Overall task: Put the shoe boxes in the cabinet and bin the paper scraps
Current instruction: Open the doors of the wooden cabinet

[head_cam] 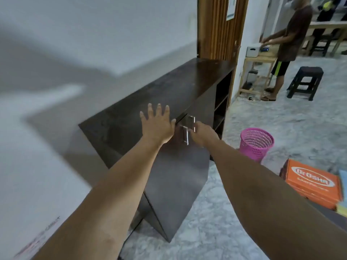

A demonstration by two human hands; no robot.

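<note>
A dark brown cabinet point(169, 87) stands along the white wall. Its two front doors carry metal handles point(185, 136). My left hand point(156, 124) lies flat with spread fingers on the cabinet's top edge, above the left door. My right hand point(201, 134) grips the right door's handle point(193, 123), fingers curled round it. An orange shoe box point(312, 182) lies on the floor at the right, partly behind my right forearm. A pink mesh waste bin point(256, 143) stands on the floor beside the cabinet. No paper scraps are in view.
A large white box point(33, 184) fills the lower left, close to the cabinet. Open shelves point(221, 106) form the cabinet's far end. A person point(289, 49) stands at a wooden table in the room beyond, near a black stool point(306, 82). Marbled floor lies between.
</note>
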